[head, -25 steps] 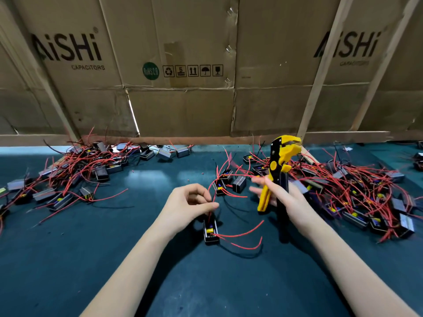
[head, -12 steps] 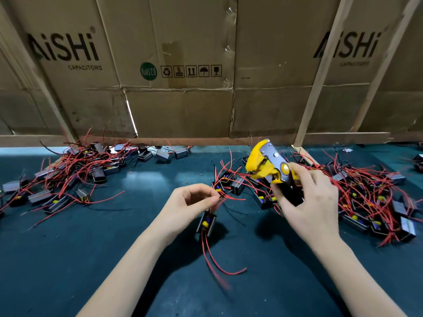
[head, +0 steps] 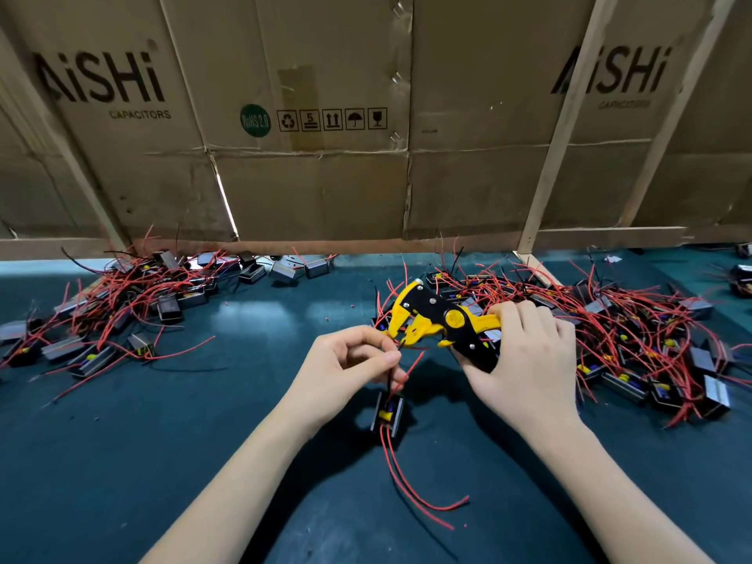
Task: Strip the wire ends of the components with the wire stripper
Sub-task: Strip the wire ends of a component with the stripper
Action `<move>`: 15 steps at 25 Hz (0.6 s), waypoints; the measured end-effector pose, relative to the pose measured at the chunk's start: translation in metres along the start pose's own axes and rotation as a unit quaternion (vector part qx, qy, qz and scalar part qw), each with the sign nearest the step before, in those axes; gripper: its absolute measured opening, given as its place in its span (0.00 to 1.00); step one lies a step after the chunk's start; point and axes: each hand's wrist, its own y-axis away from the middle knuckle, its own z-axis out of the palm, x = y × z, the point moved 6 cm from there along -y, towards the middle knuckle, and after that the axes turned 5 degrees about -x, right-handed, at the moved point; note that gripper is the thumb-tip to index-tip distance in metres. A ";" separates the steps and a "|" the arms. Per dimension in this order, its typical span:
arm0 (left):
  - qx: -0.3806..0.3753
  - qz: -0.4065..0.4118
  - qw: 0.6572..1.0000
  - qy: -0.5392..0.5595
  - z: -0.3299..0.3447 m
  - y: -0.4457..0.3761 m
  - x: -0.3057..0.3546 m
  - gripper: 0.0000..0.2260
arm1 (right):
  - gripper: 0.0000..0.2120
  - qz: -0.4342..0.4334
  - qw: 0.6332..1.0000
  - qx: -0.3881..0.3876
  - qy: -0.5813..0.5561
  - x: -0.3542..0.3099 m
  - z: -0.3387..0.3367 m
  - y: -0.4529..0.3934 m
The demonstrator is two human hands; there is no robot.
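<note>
Pinching wire (head: 391, 372) btw. L fingers (head: 382, 358)

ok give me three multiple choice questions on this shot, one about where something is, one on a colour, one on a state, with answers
1. Where does the wire stripper lie?
A. flat on the table by the left pile
B. in the right hand, its head pointing toward the left hand
C. leaning on the cardboard

2. What colour are the two long wires trailing from the component toward the camera?
A. red
B. green
C. white

3. What is the left hand doing?
A. resting flat and open on the table
B. gripping the stripper handles
C. pinching the component's wires at the stripper's head

Answers:
1 B: the right hand is wrapped round the handles and the yellow head faces the left hand.
2 A: both trailing wires are red against the dark table.
3 C: thumb and fingers close on wires just above the hanging component, next to the head.
</note>
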 end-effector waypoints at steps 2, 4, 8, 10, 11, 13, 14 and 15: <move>0.013 -0.004 1.000 -0.002 -0.001 -0.001 -0.002 0.02 | 0.28 0.001 1.000 -0.009 0.007 0.001 0.002 0.001; 0.028 -0.011 1.000 -0.004 -0.003 -0.002 -0.005 0.02 | 0.28 0.002 1.000 -0.016 0.009 0.002 0.004 0.002; 0.036 -0.026 0.999 -0.017 -0.006 -0.002 -0.008 0.03 | 0.26 -0.003 1.000 -0.010 0.023 0.002 0.004 0.002; 0.033 -0.027 0.999 -0.024 -0.006 -0.002 -0.008 0.03 | 0.25 -0.010 1.000 -0.006 0.028 0.001 0.004 0.002; 0.033 -0.026 0.999 -0.027 -0.006 -0.002 -0.009 0.03 | 0.25 -0.012 0.999 -0.007 0.029 0.001 0.004 0.002; 0.035 -0.026 0.999 -0.032 -0.006 -0.003 -0.009 0.03 | 0.24 -0.015 0.999 -0.013 0.034 0.002 0.004 0.002; 0.036 -0.027 0.998 -0.033 -0.006 -0.003 -0.009 0.03 | 0.23 -0.016 0.999 -0.013 0.037 0.002 0.004 0.001; 0.036 -0.027 0.998 -0.034 -0.006 -0.002 -0.010 0.03 | 0.23 -0.017 0.999 -0.012 0.039 0.001 0.003 0.001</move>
